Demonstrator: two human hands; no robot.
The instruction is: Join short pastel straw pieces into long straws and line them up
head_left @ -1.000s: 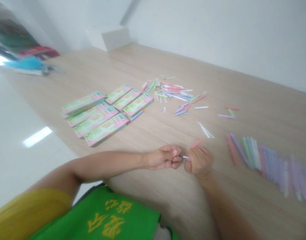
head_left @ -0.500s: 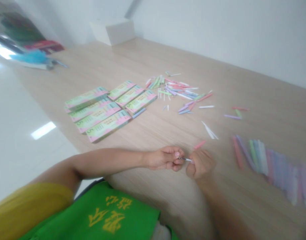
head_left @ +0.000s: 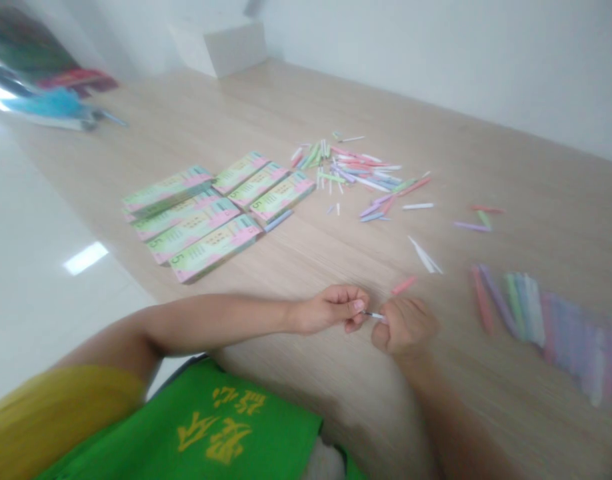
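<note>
My left hand (head_left: pixel 333 309) and my right hand (head_left: pixel 405 325) are closed and nearly meet over the near part of the wooden table (head_left: pixel 511 187). Between them they pinch a thin pale pen-like stick (head_left: pixel 373 315) with a dark tip, held level. A pink stick (head_left: pixel 403 285) lies on the table just beyond my right hand. A few white sticks (head_left: pixel 425 255) lie a little farther out.
Several flat pastel boxes (head_left: pixel 211 217) lie in rows at left. A loose pile of coloured sticks (head_left: pixel 359 177) is scattered in the middle. A neat row of pastel sticks (head_left: pixel 546 320) lies at right. A white box (head_left: pixel 221 43) stands by the far wall.
My hands keep hold of the thin stick and have barely shifted. The view has drifted slightly, so everything on the table sits a little higher and to the right.
</note>
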